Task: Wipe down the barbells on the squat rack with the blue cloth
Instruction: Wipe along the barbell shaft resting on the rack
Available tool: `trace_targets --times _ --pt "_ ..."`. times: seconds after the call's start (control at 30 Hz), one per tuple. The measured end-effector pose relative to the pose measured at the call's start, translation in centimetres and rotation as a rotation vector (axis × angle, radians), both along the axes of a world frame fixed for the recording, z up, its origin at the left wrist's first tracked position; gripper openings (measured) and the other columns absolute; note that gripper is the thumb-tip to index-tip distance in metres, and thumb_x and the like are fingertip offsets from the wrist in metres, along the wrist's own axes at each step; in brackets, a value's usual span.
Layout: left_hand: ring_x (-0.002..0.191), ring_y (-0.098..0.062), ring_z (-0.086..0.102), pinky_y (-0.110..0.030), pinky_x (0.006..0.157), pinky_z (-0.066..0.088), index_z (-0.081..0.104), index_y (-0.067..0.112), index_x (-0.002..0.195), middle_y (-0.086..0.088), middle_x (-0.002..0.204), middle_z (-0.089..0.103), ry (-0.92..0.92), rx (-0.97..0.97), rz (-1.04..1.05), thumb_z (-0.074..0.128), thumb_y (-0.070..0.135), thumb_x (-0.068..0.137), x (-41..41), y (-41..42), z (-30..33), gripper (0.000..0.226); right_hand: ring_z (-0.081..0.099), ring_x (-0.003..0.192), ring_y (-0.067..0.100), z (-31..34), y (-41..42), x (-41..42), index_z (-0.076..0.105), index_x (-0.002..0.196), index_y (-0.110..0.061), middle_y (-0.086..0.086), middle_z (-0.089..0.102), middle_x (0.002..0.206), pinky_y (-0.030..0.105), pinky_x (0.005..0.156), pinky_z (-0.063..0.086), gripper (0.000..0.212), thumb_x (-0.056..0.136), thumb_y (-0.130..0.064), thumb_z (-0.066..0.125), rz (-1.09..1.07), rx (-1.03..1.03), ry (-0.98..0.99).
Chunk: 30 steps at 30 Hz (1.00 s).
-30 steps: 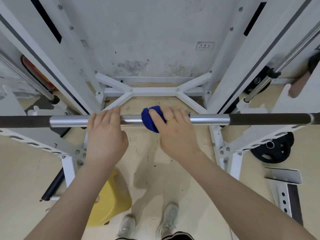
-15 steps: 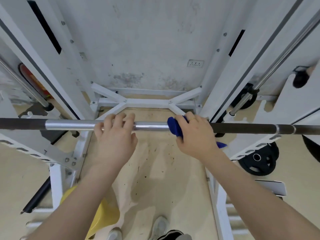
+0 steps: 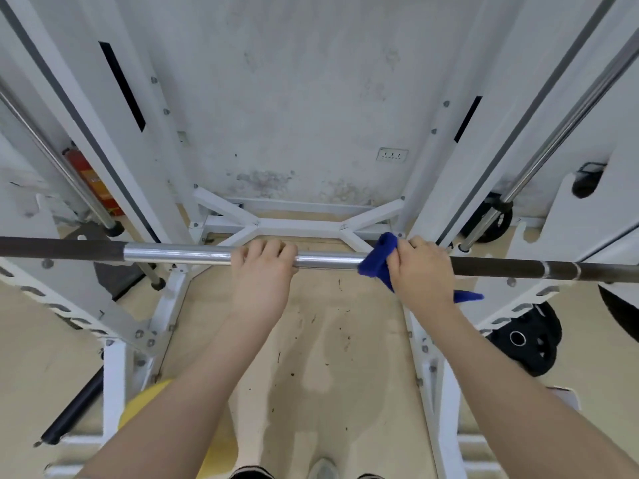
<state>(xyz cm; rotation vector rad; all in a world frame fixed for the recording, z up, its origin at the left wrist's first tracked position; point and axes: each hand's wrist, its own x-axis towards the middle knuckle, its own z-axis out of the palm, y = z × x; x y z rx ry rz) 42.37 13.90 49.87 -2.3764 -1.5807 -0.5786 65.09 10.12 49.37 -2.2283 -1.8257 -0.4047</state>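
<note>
While left hand (image 3: 262,271) grips barbell (image 3: 179,254), right hand (image 3: 420,271) clamps blue cloth (image 3: 377,262).

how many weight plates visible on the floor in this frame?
2. One black plate lies on the floor at right, below the barbell. Another plate sits behind the right upright, partly hidden. A dark shape at the far right edge could be a third; cannot tell.

Both ends of the barbell (image 3: 179,254) run out past the picture's edges. The right hand (image 3: 423,271) covers most of the blue cloth (image 3: 378,262) and the bar beneath it. Under the barbell, the left forearm hides much of a yellow object (image 3: 221,444), too covered to identify. The shoes (image 3: 323,470) are cut off.
</note>
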Motion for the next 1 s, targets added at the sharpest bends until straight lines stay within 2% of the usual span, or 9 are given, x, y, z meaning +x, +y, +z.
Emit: trace_targets --times 0.1,0.27,0.37,0.53,0.6,0.7,0.8,0.9,1.0 --pt "0.060 -0.026 0.057 -0.032 0.067 0.020 0.063 0.011 0.065 -0.004 0.062 0.059 0.013 -0.016 0.008 0.087 0.009 0.053 0.2 0.0 0.5 0.027 0.051 0.053 0.029 -0.5 0.7 -3.7 0.056 0.060 -0.010 0.009 0.054 0.058 0.033 0.059 0.036 0.038 0.085 -0.027 0.033 0.009 0.192 0.104" --pt "0.059 -0.027 0.057 -0.034 0.067 0.020 0.063 0.010 0.067 -0.005 0.062 0.058 0.056 -0.016 -0.003 0.087 0.010 0.051 -0.1 0.3 0.4 0.029 0.057 0.072 0.026 -0.5 0.2 -2.9 0.065 0.089 -0.013 0.004 0.061 0.078 0.034 0.075 0.040 0.012 0.086 -0.017 0.054 0.231 0.062 -0.053" --pt "0.061 -0.028 0.057 -0.035 0.069 0.021 0.063 0.010 0.069 -0.006 0.064 0.059 0.041 -0.021 -0.016 0.087 0.011 0.053 -0.2 0.3 0.4 0.029 0.055 0.088 0.025 0.3 -0.2 1.8 0.054 0.092 -0.016 0.001 0.059 0.087 0.034 0.091 0.034 0.022 0.090 -0.018 0.032 -0.009 -0.158 -0.067" --pt "0.060 -0.028 0.056 -0.036 0.069 0.024 0.063 0.011 0.067 -0.005 0.062 0.059 0.029 -0.063 -0.028 0.087 0.008 0.051 -0.2 0.3 0.4 0.029 0.054 0.091 0.027 0.4 -0.1 -2.0 0.052 0.093 -0.015 0.005 0.060 0.094 0.039 0.092 0.034 0.010 0.086 -0.014 0.045 -0.231 -0.180 -0.064" --pt "0.060 -0.028 0.056 -0.037 0.069 0.032 0.064 0.011 0.067 -0.005 0.062 0.060 0.027 -0.093 -0.043 0.086 0.010 0.053 -0.2 0.4 0.3 0.026 0.055 0.094 0.028 -0.1 -0.4 -5.6 0.057 0.102 -0.012 0.007 0.061 0.099 0.039 0.092 0.038 0.023 0.079 -0.011 0.058 -0.104 -0.171 -0.057" --pt "0.063 -0.030 0.056 -0.036 0.068 0.024 0.066 0.010 0.070 -0.007 0.064 0.061 -0.004 -0.107 -0.062 0.084 0.009 0.058 -0.3 0.7 0.2 0.021 0.057 0.092 0.029 -0.3 -1.0 -5.1 0.060 0.110 -0.011 0.007 0.064 0.101 0.037 0.094 0.040 0.052 0.062 -0.021 0.076 0.063 -0.066 0.001" --pt "0.073 -0.032 0.057 -0.038 0.073 0.031 0.068 0.009 0.080 -0.009 0.073 0.063 -0.032 -0.131 -0.068 0.078 0.009 0.067 -0.6 0.9 -0.3 0.017 0.053 0.095 0.032 -0.2 -1.9 0.3 0.060 0.106 -0.010 0.010 0.064 0.100 0.040 0.101 0.032 0.026 0.086 -0.019 0.046 -0.119 -0.022 -0.003" --pt "0.085 -0.033 0.057 -0.042 0.081 0.037 0.068 0.009 0.089 -0.009 0.082 0.065 0.005 -0.157 -0.059 0.071 0.010 0.075 -0.4 0.8 0.5 0.015 0.050 0.094 0.033 -0.7 -2.7 3.4 0.056 0.104 -0.008 0.012 0.061 0.102 0.038 0.092 0.035 0.036 0.089 -0.020 0.026 -0.304 -0.053 0.010" --pt "0.125 -0.030 0.037 -0.040 0.101 0.026 0.054 0.012 0.117 -0.005 0.119 0.056 0.093 -0.261 -0.032 0.049 0.013 0.087 0.6 0.2 1.4 0.030 0.048 0.103 0.031 -1.6 -1.4 0.0 0.055 0.108 -0.007 0.011 0.057 0.109 0.040 0.097 0.032 0.043 0.090 -0.022 0.019 -0.288 -0.076 0.025"
